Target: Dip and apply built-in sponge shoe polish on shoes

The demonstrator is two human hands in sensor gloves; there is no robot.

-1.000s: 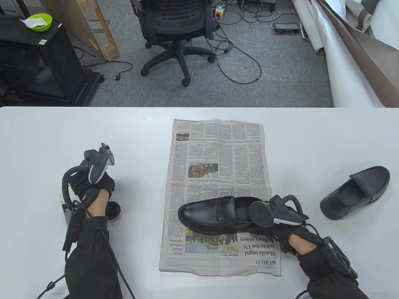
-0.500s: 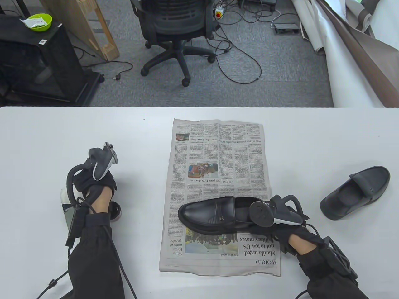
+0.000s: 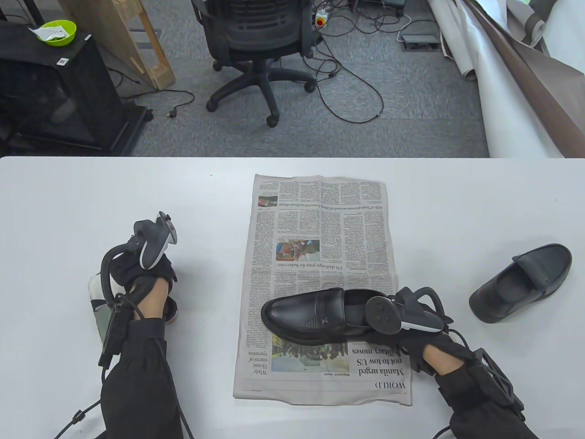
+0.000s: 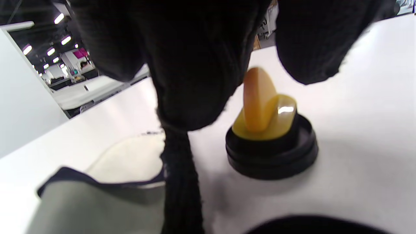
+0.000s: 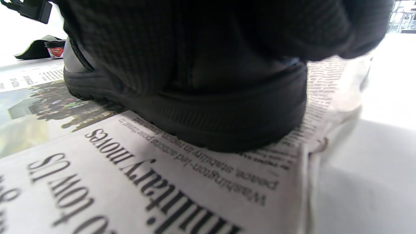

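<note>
A black loafer (image 3: 311, 315) lies on the newspaper (image 3: 320, 228), toe to the left. My right hand (image 3: 406, 336) grips its heel; in the right wrist view my fingers (image 5: 182, 42) wrap over the heel (image 5: 227, 126). My left hand (image 3: 146, 276) hovers at the table's left over the polish tin (image 3: 171, 311), which is mostly hidden. In the left wrist view the sponge applicator's yellow handle (image 4: 263, 107) stands on its black disc (image 4: 271, 149). My finger (image 4: 195, 81) and thumb (image 4: 308, 42) hang on either side of it, the thumb apart from it.
A second black loafer (image 3: 521, 283) lies at the table's right. A white and grey cloth (image 3: 93, 288) lies left of my left hand, also in the left wrist view (image 4: 107, 185). An office chair (image 3: 256, 41) stands beyond the table's far edge.
My left hand has shifted a little to the right and toward me, covering more of the polish tin. The right hand and the shoe have not moved.
</note>
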